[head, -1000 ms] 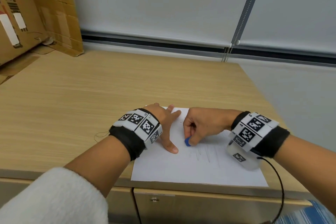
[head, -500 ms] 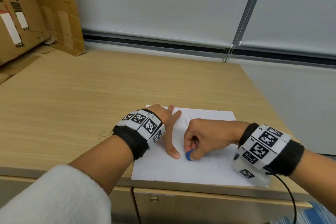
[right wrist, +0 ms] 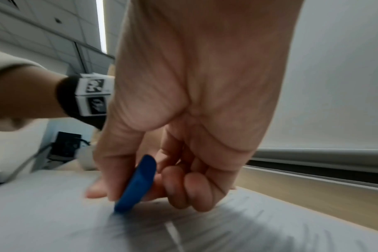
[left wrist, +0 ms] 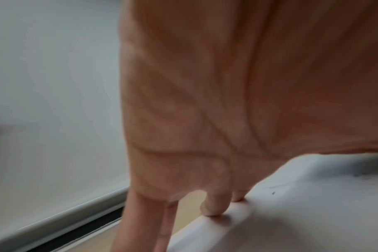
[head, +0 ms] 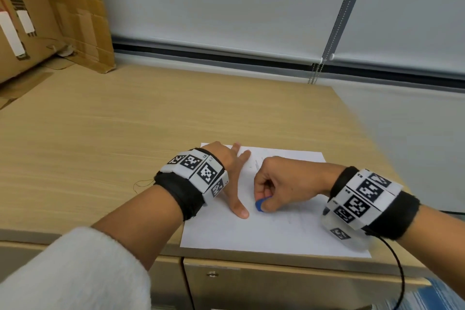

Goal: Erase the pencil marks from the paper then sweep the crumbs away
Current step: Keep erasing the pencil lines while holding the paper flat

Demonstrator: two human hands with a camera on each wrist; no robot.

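Observation:
A white sheet of paper point(head: 274, 236) lies at the near edge of the wooden desk point(head: 125, 133). My left hand point(head: 232, 171) lies flat on the paper's left part, fingers spread, thumb pointing toward me. In the left wrist view its fingertips point(left wrist: 211, 209) press the paper point(left wrist: 313, 213) near the far edge. My right hand point(head: 279, 184) pinches a small blue eraser point(head: 260, 205) between thumb and fingers, its lower edge on the paper beside the left thumb. The right wrist view shows the eraser point(right wrist: 138, 184) tilted on the paper point(right wrist: 227, 230), with faint grey pencil marks point(right wrist: 259, 214) around it.
Flattened cardboard boxes point(head: 50, 15) lean at the desk's far left corner. A roller blind point(head: 226, 2) with a bead chain point(head: 314, 73) hangs behind the desk. The desk's right edge point(head: 377, 151) runs close to the paper. A black cable point(head: 400, 272) hangs from my right wrist.
My right hand has drawn the eraser toward me and back over the pencil lines, which now look much fainter. The left hand has stayed flat on the paper.

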